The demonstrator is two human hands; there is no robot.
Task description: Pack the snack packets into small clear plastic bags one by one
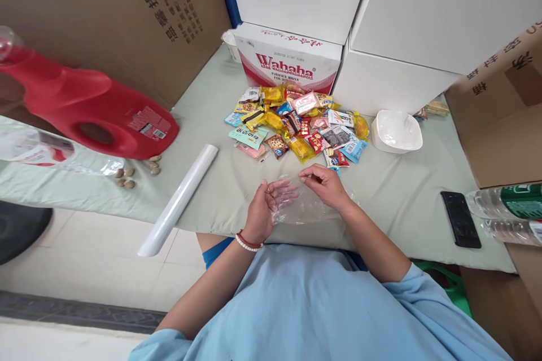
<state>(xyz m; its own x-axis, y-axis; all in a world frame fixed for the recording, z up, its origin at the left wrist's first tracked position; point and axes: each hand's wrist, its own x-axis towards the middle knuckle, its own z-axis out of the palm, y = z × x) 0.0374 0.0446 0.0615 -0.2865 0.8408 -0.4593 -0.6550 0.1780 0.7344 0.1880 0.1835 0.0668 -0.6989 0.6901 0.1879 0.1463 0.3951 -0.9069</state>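
Observation:
My right hand (324, 185) pinches the edge of a clear plastic bag (313, 210) between thumb and fingertips. Beside it, my left hand (271, 206) is palm up with its fingers stretched out. The thin film lies over those fingers; whether they are inside the bag or behind it I cannot tell. The bag hangs just above the front of the table. Beyond both hands lies a pile of small wrapped snacks (298, 124) in many colours, the nearest a few centimetres from my right fingertips.
A white roll of plastic bags or film (180, 197) lies left, overhanging the table edge. Further left are a red detergent jug (101, 107) and several nuts (127, 175). A Wahaba-style carton (292, 59) stands behind the snacks. Right are a white bowl (397, 131), phone (460, 219) and bottles (503, 203).

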